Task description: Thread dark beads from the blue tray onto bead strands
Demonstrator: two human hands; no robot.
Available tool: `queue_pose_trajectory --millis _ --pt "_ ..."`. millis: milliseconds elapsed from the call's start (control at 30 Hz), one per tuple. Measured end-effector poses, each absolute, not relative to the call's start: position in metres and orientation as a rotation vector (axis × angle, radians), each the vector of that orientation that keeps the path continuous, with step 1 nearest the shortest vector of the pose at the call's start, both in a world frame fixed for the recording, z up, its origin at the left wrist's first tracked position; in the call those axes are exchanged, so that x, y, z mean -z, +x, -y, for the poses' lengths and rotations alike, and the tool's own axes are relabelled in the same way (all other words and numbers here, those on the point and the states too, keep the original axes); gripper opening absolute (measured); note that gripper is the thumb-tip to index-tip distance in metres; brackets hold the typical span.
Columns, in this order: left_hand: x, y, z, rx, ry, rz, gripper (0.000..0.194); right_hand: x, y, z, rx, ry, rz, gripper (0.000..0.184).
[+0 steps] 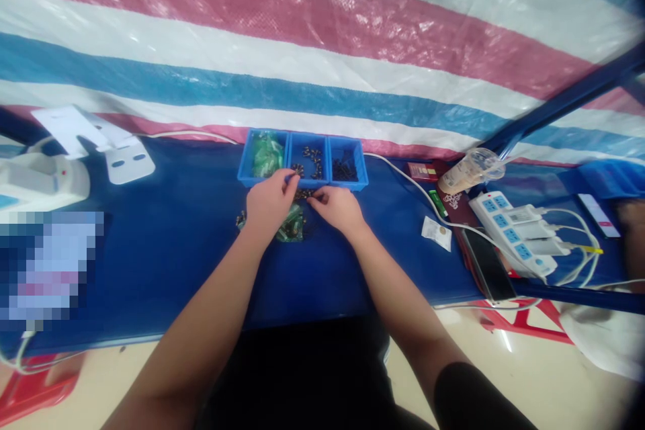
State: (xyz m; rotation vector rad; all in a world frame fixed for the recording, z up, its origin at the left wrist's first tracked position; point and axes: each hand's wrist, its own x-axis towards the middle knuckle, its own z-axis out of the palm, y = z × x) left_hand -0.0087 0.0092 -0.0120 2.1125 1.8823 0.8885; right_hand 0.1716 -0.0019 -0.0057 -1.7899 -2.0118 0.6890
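My left hand (pixel 269 203) is at the front edge of the blue bins, thumb and forefinger pinched together. Opposite it, my right hand (pixel 340 206) has its fingertips pressed together low over small brass-and-dark metal parts (pixel 304 194). Whatever either pinch holds is too small to make out. Beneath and between the hands lies a green plastic bag (pixel 292 228), partly hidden by the left hand. Three joined blue bins (pixel 307 183) stand just behind. A green bag (pixel 267 154) fills the left one, small metal parts (pixel 316 158) lie in the middle, and black screw-like pieces (pixel 344 169) in the right.
On the right are a drink cup (pixel 471 171), a white packet (pixel 437 234), a dark phone (pixel 488 265) and a power strip (pixel 511 232) with cables. A white stand (pixel 125 158) and a blurred-out screen (pixel 50 269) are left. Striped sheeting (pixel 302 47) hangs behind the table.
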Motion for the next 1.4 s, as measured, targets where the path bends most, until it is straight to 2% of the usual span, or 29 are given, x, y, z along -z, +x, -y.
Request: queue_pose_trajectory --millis 233,467,600,933,1133,1400 --pt "0.016 -0.007 -0.01 -0.902 2.139 -1.869 0.037 0.01 0.164 0.001 -0.628 -1.85 2.064 0.019" --pt "0.013 -0.008 -0.009 -1.044 2.103 -1.76 0.032 -0.001 0.174 0.005 -0.683 -1.679 2.118 0.018" --pt "0.012 -0.008 -0.008 -1.07 2.092 -1.73 0.031 0.001 0.174 0.005 -0.642 -1.761 2.173 0.014" --pt "0.008 -0.005 -0.006 -1.041 2.087 -1.718 0.031 0.005 0.168 0.004 -0.578 -1.868 2.184 0.019" --pt "0.007 -0.005 -0.005 -1.054 2.078 -1.696 0.033 0.002 0.171 0.005 -0.674 -1.616 2.136 0.015" --pt "0.004 -0.004 -0.002 -1.027 2.076 -1.471 0.033 -0.006 0.175 0.008 -0.742 -1.381 1.949 0.022"
